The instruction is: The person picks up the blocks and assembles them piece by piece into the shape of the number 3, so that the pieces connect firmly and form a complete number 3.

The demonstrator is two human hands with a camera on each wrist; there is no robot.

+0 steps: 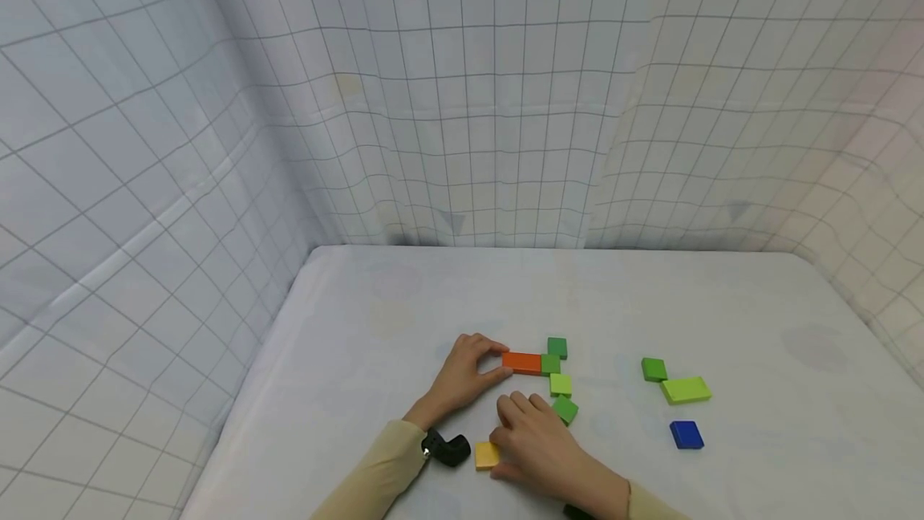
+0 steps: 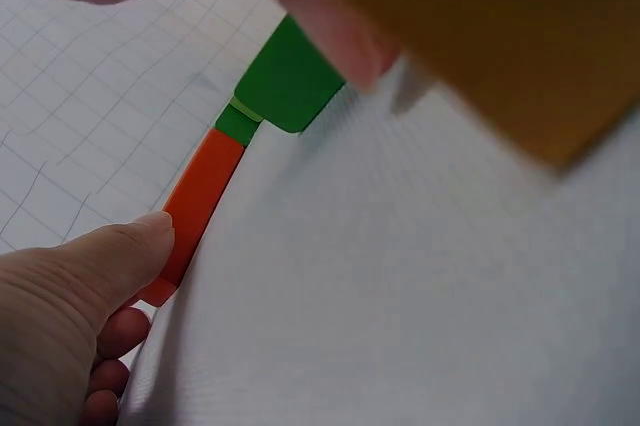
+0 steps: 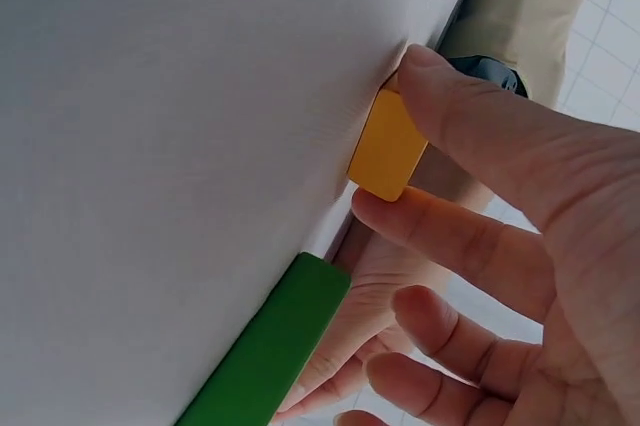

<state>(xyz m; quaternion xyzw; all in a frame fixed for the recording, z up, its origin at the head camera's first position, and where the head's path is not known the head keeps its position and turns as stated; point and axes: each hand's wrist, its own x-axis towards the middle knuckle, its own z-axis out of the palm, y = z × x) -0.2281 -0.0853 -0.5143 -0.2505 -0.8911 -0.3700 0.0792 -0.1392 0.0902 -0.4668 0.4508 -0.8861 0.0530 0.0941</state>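
Close by your left forearm, a black wrist camera (image 1: 446, 449) sits between the beige sleeve (image 1: 382, 464) and the yellow block (image 1: 487, 456). Between your two hands and out past the right one's knuckles runs a short, uneven line of green pieces: a dark green block (image 1: 557, 347) farthest from you, a mid-green block (image 1: 550, 364) against the end of the red block (image 1: 521, 363), a lime square (image 1: 560, 384) nearer you, and a turned green block (image 1: 565, 409) just beyond your right hand (image 1: 537, 444). Well to the right of that hand lie a small green block (image 1: 654, 369), a long lime block (image 1: 686, 390) just beside it, and, nearer you, a blue block (image 1: 686, 435). Under everything is a white-covered table (image 1: 390, 303), and gridded white cloth (image 1: 462, 38) hangs to your left, ahead and to your right. Your left hand (image 1: 460, 375) pinches the red block at its left end, thumb along the near side; the block lies on the table, reaching rightward from your fingers. Your right hand, nearer you, pinches the yellow block between thumb and index finger, at that hand's left side, with the remaining fingers loosely bent.
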